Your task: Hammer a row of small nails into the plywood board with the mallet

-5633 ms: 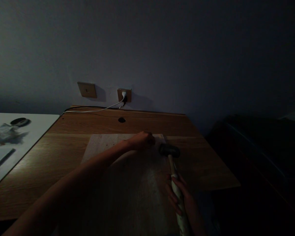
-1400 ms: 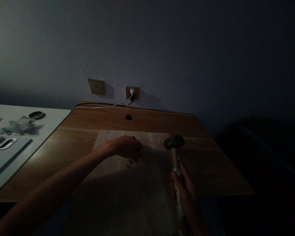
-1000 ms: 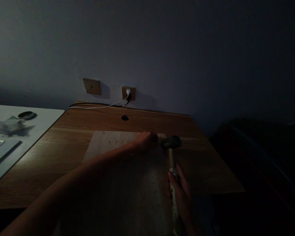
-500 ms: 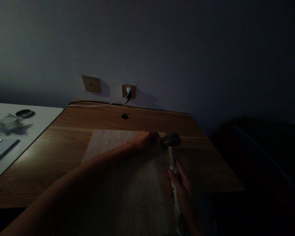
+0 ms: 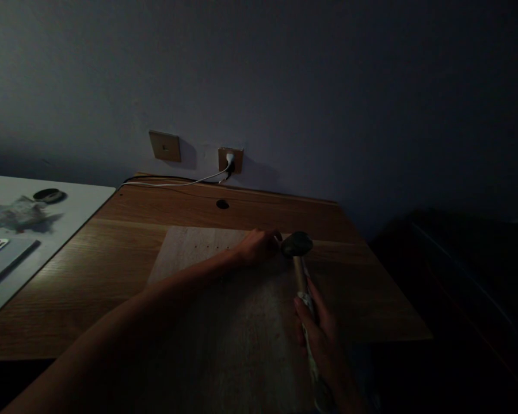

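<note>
A pale board [image 5: 185, 253] lies on the wooden desk [image 5: 112, 264] in dim light. My left hand [image 5: 259, 246] rests at the board's far right corner, fingers pinched together on something too small to make out. My right hand [image 5: 322, 339] is wrapped round the light handle of a mallet [image 5: 297, 246]. The mallet's dark head hangs just right of my left fingertips, close above the board's corner. A row of tiny dark dots runs along the board's far edge.
A white cable [image 5: 176, 184] runs along the desk's back edge to a wall socket [image 5: 230, 159]. A round cable hole [image 5: 222, 203] sits in the desk. A white table [image 5: 21, 230] with small items stands at the left. Dark furniture fills the right.
My left hand went from the board's middle to its far right corner. The mallet head crept a little closer to my left fingers and the view shifted slightly.
</note>
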Demonstrator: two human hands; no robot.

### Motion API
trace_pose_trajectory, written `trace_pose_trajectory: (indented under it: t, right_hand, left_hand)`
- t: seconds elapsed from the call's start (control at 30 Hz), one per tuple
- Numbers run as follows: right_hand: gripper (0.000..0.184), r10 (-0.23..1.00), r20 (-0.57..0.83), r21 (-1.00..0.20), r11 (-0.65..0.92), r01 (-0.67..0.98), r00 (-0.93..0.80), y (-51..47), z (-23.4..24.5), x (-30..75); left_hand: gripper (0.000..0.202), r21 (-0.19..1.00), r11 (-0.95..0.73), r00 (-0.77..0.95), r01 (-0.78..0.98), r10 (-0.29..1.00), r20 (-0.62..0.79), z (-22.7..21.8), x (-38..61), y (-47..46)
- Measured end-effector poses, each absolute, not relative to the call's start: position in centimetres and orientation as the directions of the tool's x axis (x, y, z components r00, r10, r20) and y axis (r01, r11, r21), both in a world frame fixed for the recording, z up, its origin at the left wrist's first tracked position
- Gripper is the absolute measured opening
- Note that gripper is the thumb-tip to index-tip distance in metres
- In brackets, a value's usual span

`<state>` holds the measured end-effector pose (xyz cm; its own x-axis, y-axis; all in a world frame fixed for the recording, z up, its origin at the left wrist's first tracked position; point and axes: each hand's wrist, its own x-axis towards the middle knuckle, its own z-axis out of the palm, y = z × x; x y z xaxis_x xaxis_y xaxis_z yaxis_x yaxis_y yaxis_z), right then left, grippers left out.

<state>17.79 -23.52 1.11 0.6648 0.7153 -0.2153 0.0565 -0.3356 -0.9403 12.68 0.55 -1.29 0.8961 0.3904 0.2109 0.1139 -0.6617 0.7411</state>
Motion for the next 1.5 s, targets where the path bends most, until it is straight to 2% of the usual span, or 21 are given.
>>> trace_pose_trajectory:
  t: [0.43, 0.67, 0.8, 0.9, 0.97, 1.07, 1.2, 1.37, 1.5]
  right_hand:
    - [0.083, 0.709, -0.257, -0.931, -0.363, 0.027, 0.657, -23.5, 1.2, 17.9]
    - [0.083, 0.723, -0.224, -0.934, -0.351, 0.068, 0.654, -23.7, 0.5, 17.5]
    - [0.089, 0.684, -0.274, -0.937, -0.348, -0.027, 0.676, -24.4, 0.6, 17.2]
    - [0.089, 0.661, -0.292, -0.939, -0.337, -0.074, 0.692, -24.8, 0.6, 17.1]
    - [0.088, 0.650, -0.314, -0.931, -0.352, -0.092, 0.692, -24.9, 0.6, 17.0]
    - [0.090, 0.637, -0.327, -0.923, -0.373, -0.093, 0.698, -24.8, 0.5, 17.1]
    - [0.087, 0.635, -0.321, -0.925, -0.371, -0.087, 0.702, -24.6, 0.6, 17.0]
    - [0.089, 0.673, -0.303, -0.932, -0.357, -0.062, 0.674, -24.7, 0.4, 17.2]
    - [0.084, 0.670, -0.286, -0.934, -0.355, -0.043, 0.685, -24.7, 0.2, 17.4]
  left_hand:
    - [0.027, 0.726, -0.676, 0.904, 0.128, 0.381, 0.195, -1.3, 12.6, 0.8]
    - [0.040, 0.714, -0.676, 0.910, 0.181, 0.390, 0.139, -0.7, 12.7, 1.3]
    - [0.036, 0.592, -0.799, 0.957, 0.103, 0.242, 0.159, 2.0, 9.5, 2.0]
    - [0.027, 0.493, -0.867, 0.996, 0.068, 0.089, 0.021, 4.5, 5.8, 2.4]
    - [0.023, 0.468, -0.878, 0.994, 0.102, 0.073, -0.078, 5.7, 3.9, 2.4]
    - [0.021, 0.451, -0.883, 0.989, 0.128, 0.081, -0.123, 6.1, 2.5, 2.1]
    - [0.023, 0.478, -0.871, 0.991, 0.115, 0.065, -0.121, 5.2, 2.7, 1.6]
    - [0.026, 0.506, -0.859, 0.997, 0.076, 0.058, -0.050, 4.8, 4.0, 1.9]
    - [0.025, 0.621, -0.782, 0.991, 0.052, 0.118, 0.066, 4.2, 6.6, 2.7]
